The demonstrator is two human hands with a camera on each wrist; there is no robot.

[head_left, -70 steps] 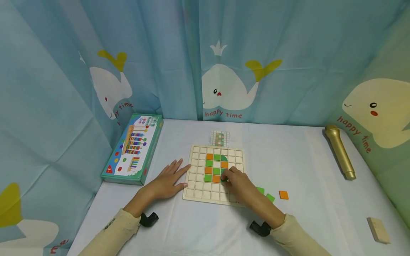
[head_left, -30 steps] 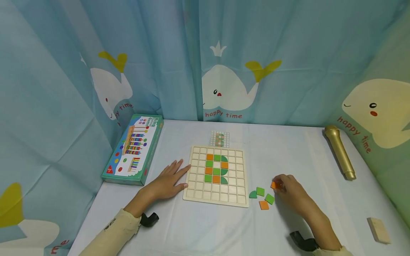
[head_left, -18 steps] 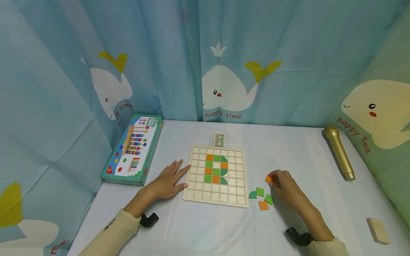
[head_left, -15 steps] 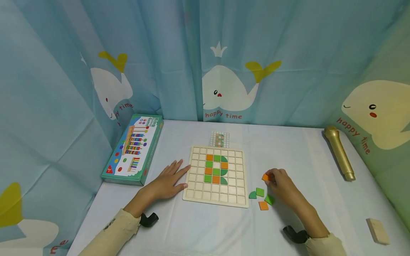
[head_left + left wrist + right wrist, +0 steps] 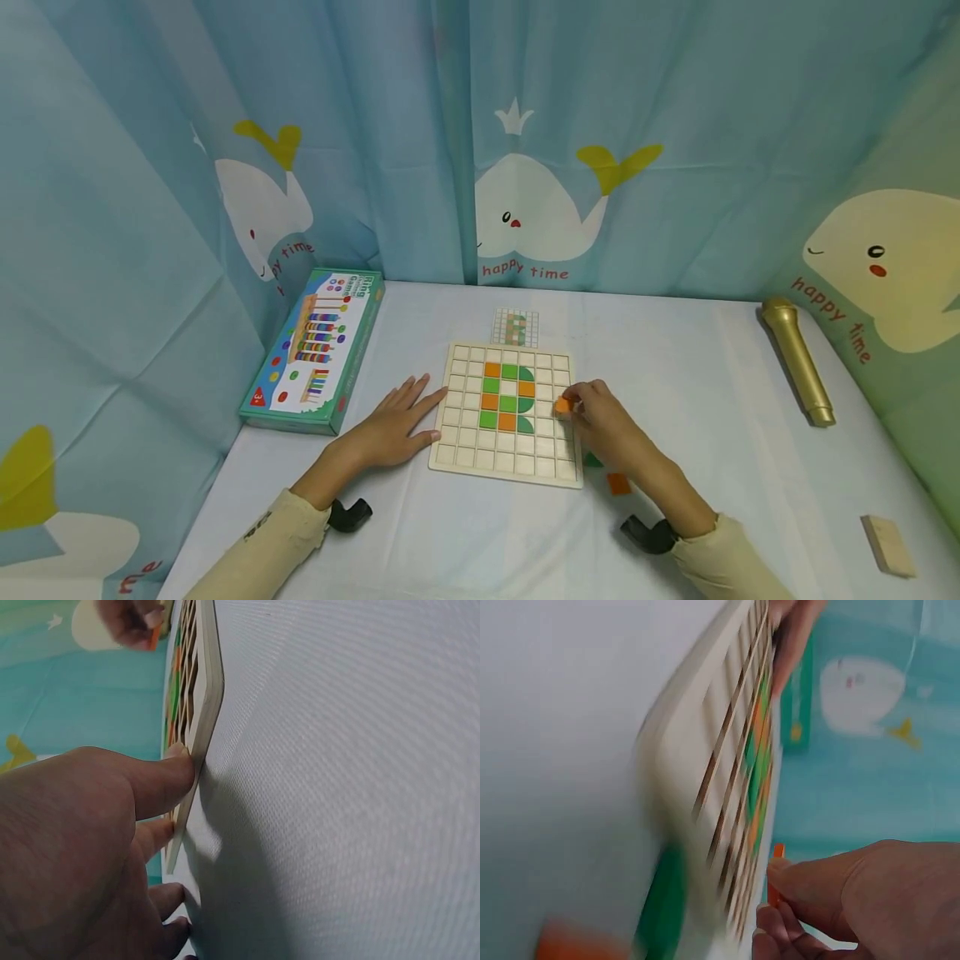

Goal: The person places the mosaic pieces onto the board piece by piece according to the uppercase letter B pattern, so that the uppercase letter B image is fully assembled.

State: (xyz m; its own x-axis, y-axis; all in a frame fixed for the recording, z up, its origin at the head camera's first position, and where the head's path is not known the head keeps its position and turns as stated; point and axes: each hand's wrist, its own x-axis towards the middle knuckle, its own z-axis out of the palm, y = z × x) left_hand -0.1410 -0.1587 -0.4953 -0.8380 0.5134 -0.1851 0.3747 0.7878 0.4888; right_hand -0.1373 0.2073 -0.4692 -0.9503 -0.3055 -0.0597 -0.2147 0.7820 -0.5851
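Observation:
A square wooden grid board (image 5: 465, 458) lies on the white table with orange, light green and dark green tiles set in its middle cells. My left hand (image 5: 396, 423) rests at the board's left edge, fingers spread; in the left wrist view its thumb (image 5: 161, 780) lies on the rim. Over the board's right side, my right hand (image 5: 606, 423) pinches an orange square tile (image 5: 562, 407) between thumb and fingertips. The same tile (image 5: 778, 855) shows edge-on in the right wrist view. An orange tile (image 5: 618, 484) and a dark green piece (image 5: 592, 460) lie beneath the right forearm, partly hidden.
Behind the board lies a small pattern card (image 5: 515, 327). A green-edged game box (image 5: 313, 350) stands at the left. A gold microphone (image 5: 797, 362) and a wooden block (image 5: 888, 546) lie on the right. A whale-print curtain (image 5: 675, 233) encloses the table.
My right hand places a dark green piece on the board, picks up an orange tile from the table's right side and carries it left over the board. The left hand stays put.

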